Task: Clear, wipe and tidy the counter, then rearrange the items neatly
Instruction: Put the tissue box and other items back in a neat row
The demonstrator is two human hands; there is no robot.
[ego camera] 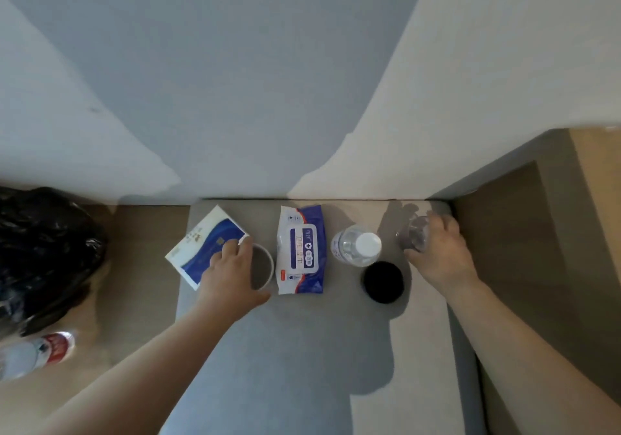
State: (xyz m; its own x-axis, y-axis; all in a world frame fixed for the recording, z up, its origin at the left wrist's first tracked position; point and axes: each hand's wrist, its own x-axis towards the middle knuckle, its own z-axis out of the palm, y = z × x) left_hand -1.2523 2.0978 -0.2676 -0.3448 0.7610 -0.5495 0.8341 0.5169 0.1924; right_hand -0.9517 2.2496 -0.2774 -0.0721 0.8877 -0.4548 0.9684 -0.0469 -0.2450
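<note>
Head view. Looks down on a grey tabletop (pixel 302 350) set against a pale wall. Finds a row along its upper edge, from left to right of the frame:

- a blue-and-white tissue pack (pixel 205 243)
- a white cup (pixel 271 266)
- a wet-wipe pack (pixel 300 249) lying flat
- a clear water bottle (pixel 358 244) standing upright with a white cap
- a black round object (pixel 383 281) just below the bottle
- a clear glass (pixel 415 233) in the upper right corner of the tabletop

Places the left hand (pixel 232 270) over the cup's left rim, fingers (pixel 230 244) bent down onto the tissue pack's corner; cannot tell whether gripping cup or pack. Has the right hand (pixel 440 253) wrapped round the clear glass, fingers curled about its side. Takes in, at left of the frame off the tabletop, a black rubbish bag (pixel 43 249) and, lower left, a red-labelled bottle (pixel 37 355) lying down.
</note>
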